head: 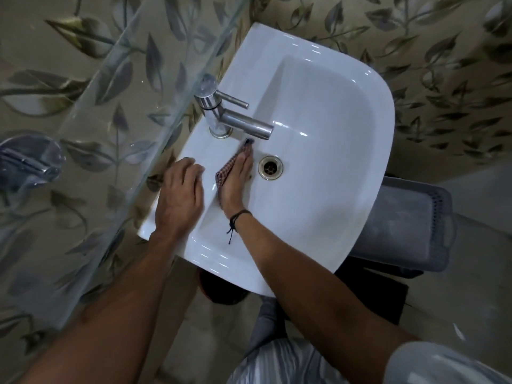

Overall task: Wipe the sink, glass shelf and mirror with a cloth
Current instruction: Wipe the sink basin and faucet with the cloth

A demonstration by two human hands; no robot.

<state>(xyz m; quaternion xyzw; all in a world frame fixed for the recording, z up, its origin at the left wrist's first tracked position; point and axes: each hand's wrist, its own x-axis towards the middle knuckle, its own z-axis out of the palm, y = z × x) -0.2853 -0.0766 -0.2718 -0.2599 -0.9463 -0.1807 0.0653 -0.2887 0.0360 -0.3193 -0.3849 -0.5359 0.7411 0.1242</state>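
A white ceramic sink (327,151) fills the middle of the view, with a chrome tap (227,115) on its rim and a metal drain (270,167) in the bowl. My right hand (235,184) lies flat with straight fingers on a small checked cloth (225,173), pressing it against the bowl's inner wall just left of the drain and below the spout. My left hand (180,195) rests palm down on the sink's left rim, holding nothing. A glass shelf (116,112) runs along the left above the sink's edge. The mirror is out of view.
Leaf-patterned tiles cover the wall around the sink. A chrome fitting (27,162) shows through the glass at far left. A grey plastic basket (410,225) sits on the floor right of the sink, beside a dark mat (382,295).
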